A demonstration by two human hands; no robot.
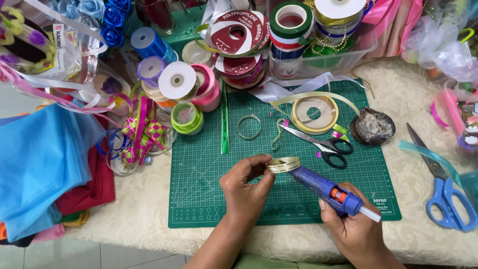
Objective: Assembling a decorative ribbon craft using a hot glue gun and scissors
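Over the green cutting mat (209,169), the left hand (245,192) pinched a small coil of gold ribbon (283,164) between thumb and fingertips, while the right hand (356,229) was wrapped tight around a blue glue gun (326,190), its nozzle touching the coil's side. Doing this well probably called for 1 small dot of glue at the overlap, fingertips kept clear of the hot tip (black-handled scissors (323,144) lay just beyond). Both wrists angled inward, the gun tilted up-left.
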